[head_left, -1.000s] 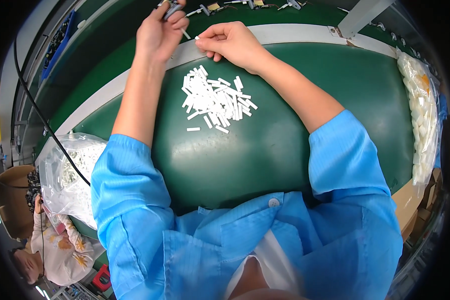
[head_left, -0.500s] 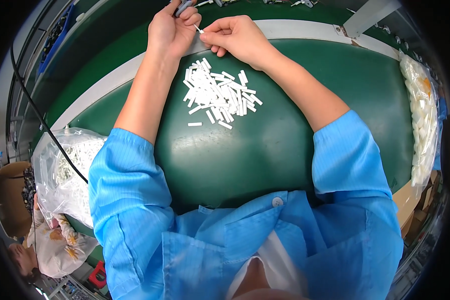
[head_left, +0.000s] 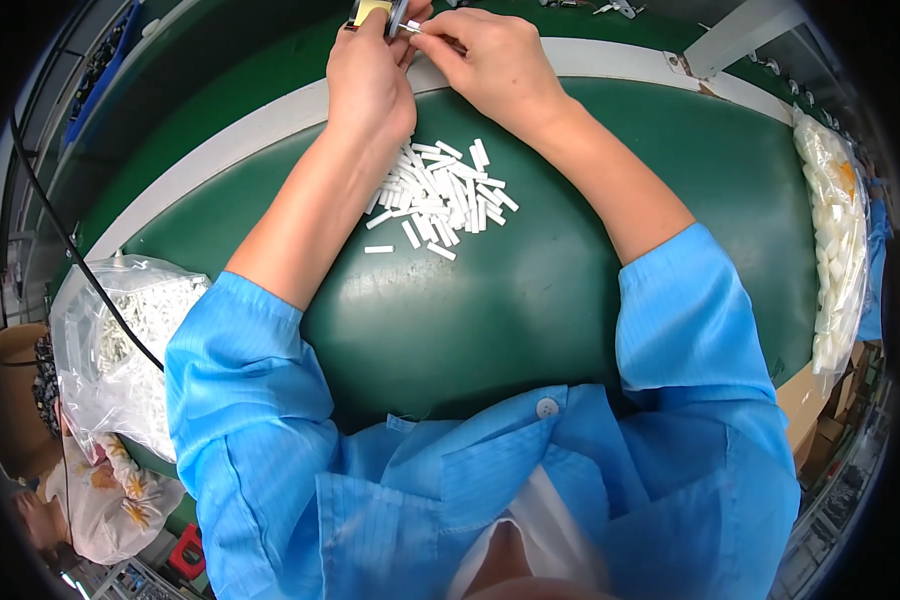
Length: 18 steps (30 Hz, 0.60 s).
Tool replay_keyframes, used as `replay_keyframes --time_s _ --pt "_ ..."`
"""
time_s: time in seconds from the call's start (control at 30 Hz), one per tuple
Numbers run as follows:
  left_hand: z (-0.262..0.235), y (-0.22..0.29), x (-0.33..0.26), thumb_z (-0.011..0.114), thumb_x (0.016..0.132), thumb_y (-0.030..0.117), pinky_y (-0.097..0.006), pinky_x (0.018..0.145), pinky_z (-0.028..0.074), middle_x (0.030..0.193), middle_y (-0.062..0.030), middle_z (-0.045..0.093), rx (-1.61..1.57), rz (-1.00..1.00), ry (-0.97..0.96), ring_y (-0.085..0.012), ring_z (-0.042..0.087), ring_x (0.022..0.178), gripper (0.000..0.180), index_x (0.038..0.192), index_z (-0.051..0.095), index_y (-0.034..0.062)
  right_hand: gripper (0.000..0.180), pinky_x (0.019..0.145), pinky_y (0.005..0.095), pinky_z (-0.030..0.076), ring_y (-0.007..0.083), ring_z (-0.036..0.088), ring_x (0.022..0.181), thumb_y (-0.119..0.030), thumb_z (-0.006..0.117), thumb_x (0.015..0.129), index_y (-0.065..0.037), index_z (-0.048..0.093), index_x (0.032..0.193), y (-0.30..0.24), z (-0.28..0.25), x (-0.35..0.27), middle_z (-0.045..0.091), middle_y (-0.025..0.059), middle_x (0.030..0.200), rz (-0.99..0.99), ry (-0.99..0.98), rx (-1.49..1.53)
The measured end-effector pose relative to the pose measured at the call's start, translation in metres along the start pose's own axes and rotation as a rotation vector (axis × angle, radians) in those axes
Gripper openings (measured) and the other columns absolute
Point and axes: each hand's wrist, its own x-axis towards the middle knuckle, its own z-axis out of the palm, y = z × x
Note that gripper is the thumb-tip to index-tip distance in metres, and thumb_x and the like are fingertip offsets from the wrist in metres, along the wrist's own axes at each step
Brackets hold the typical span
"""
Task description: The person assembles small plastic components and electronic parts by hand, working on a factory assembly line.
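Note:
My left hand [head_left: 372, 80] is at the far edge of the green worktop, its fingers wrapped round a small dark grey part with a yellow face [head_left: 368, 12], cut off by the upper rim. My right hand [head_left: 500, 62] meets it from the right, with thumb and forefinger pinched on a small white piece [head_left: 412, 27] against the part's side. The pinching fingertips hide much of that piece. Nearer to me, partly behind my left wrist, lies a loose pile of short white sleeves [head_left: 450, 190].
A clear bag of small white pieces [head_left: 145, 330] sits at the left, with a black cable [head_left: 90, 275] across it. Another bag of pale pieces [head_left: 838, 240] lies along the right edge. A white rail [head_left: 610, 62] borders the worktop. Another person's patterned sleeve [head_left: 120, 500] shows lower left.
My left hand has turned over and shifted right, bringing the part's yellow face into view. The right hand has moved slightly up and right, bringing the small white piece to the part.

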Motion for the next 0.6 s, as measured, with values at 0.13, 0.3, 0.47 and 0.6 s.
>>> replay_keyframes --time_s 0.13,0.3,0.47,0.6 --pt "0.0 0.005 0.005 0.039 0.097 0.017 -0.03 0.079 0.046 0.1 -0.0108 0.063 -0.001 -0.091 0.004 -0.0193 0.06 0.089 0.02 0.103 0.053 0.0039 0.019 0.061 0.0279 0.051 0.0197 0.064 0.066 -0.02 0.066 0.081 -0.005 0.067 0.092 0.0 -0.004 0.002 0.067 0.0098 0.083 -0.085 -0.068 -0.133" --pt "0.005 0.034 0.056 0.05 0.089 0.016 -0.037 0.067 0.049 0.088 -0.0149 0.065 1.109 0.472 -0.174 -0.028 0.063 0.076 0.02 0.098 0.058 0.0009 0.029 0.066 0.0245 0.049 0.0099 0.061 0.068 -0.028 0.067 0.082 -0.002 0.068 0.094 0.015 0.002 -0.006 0.067 0.0055 0.077 0.358 -0.009 0.188" --pt "-0.005 0.022 0.104 0.055 0.085 0.029 -0.042 0.083 0.047 0.1 -0.0156 0.064 1.923 0.57 -0.445 -0.0315 0.061 0.093 0.027 0.1 0.064 0.0099 0.025 0.058 0.0282 0.049 0.0165 0.061 0.058 -0.028 0.066 0.08 -0.003 0.069 0.084 0.013 0.009 -0.001 0.066 0.0096 0.067 0.373 -0.009 0.349" --pt "-0.026 0.015 0.119 0.054 0.086 0.033 -0.04 0.086 0.046 0.107 -0.0146 0.062 1.702 0.719 -0.309 -0.0319 0.06 0.098 0.033 0.108 0.062 0.0097 0.025 0.056 0.0253 0.046 0.0112 0.059 0.057 -0.026 0.064 0.083 -0.002 0.069 0.083 0.01 0.005 0.009 0.065 0.0065 0.065 0.383 -0.028 0.377"
